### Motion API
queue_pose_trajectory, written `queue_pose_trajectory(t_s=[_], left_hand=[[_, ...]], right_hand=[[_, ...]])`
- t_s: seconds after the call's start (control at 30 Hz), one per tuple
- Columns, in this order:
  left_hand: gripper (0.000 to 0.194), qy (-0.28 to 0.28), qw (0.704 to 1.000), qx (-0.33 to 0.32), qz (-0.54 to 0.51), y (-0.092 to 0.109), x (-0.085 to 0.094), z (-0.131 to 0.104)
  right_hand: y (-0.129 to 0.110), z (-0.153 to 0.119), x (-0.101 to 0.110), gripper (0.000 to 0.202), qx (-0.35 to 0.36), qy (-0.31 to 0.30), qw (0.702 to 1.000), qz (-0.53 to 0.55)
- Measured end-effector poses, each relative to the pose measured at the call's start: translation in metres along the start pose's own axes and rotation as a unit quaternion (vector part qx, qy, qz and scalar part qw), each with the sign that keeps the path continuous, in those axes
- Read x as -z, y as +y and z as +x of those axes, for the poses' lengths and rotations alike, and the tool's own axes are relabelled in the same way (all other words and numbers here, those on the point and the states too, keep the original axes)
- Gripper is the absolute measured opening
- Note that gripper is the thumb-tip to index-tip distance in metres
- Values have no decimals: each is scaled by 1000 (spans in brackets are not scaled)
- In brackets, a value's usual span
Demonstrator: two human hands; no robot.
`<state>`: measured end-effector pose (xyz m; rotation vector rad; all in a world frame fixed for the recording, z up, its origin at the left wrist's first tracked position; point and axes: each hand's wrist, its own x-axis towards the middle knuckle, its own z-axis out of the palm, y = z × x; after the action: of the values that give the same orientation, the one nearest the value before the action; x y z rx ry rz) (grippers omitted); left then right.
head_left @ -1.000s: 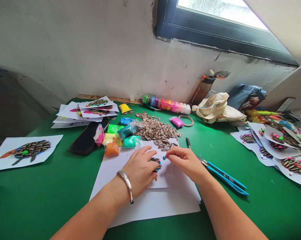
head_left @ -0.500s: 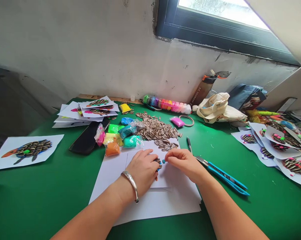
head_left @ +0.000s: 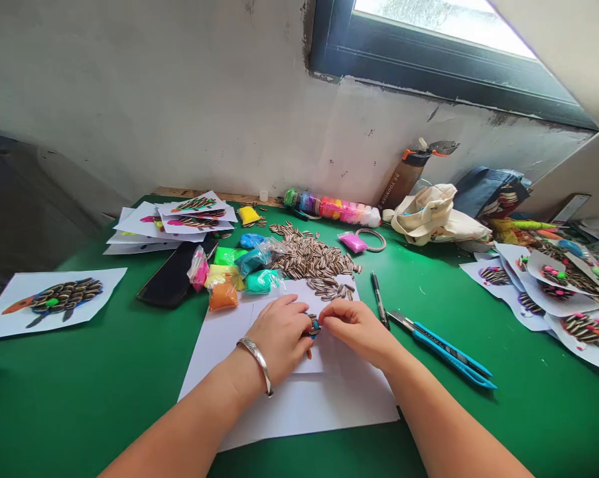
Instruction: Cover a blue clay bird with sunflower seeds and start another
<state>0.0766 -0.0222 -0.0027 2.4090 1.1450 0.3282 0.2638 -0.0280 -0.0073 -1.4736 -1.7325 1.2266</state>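
Observation:
My left hand (head_left: 278,335), with a silver bangle on its wrist, lies flat on a white sheet of paper (head_left: 349,398), fingers stretched out. Beneath and beside its fingers is a small picture of striped sunflower seeds on blue clay (head_left: 313,334), mostly hidden by the hand. My right hand (head_left: 356,326) is closed in a pinch at the picture's right edge. At its fingertips a small teal clay ball (head_left: 316,325) touches the seeds. A heap of sunflower seeds (head_left: 312,255) lies just beyond the paper.
Bagged clay (head_left: 264,282) in several colours and a black phone (head_left: 164,275) lie left of the seeds. A pen (head_left: 379,302) and a blue utility knife (head_left: 453,355) are on the right. Finished seed pictures (head_left: 65,299) lie on both sides. A bottle (head_left: 403,176) leans at the back wall.
My right hand has moved slightly left, bringing the teal ball from beside the picture onto its seeds. My left hand has barely shifted.

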Motion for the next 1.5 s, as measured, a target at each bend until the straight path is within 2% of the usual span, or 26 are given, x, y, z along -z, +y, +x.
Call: queue_pose_trajectory(t_s=[0.2,0.43,0.63,0.9,1.17,1.5], left_hand=[[16,-11,1000,7,-5,-1,1,0],[5,-10,1000,22,-2,0,-3,1],[6,-7,999,38,-13,-1,-6,1],[2,-1,999,46,-26,-1,1,0],[16,-22,998,53,-8,-3,19,-2],[21,-31,999,31,5,-5,16,0]], right_hand=[[2,1,-3,17,-1,2,1000,-24],[4,2,-3,18,-1,5,999,-33],[6,3,-5,18,8,4,999,-45],[5,1,-9,17,83,12,990,-113],[2,1,-13,15,125,19,975,-181],[2,-2,-23,14,140,52,949,-276]])
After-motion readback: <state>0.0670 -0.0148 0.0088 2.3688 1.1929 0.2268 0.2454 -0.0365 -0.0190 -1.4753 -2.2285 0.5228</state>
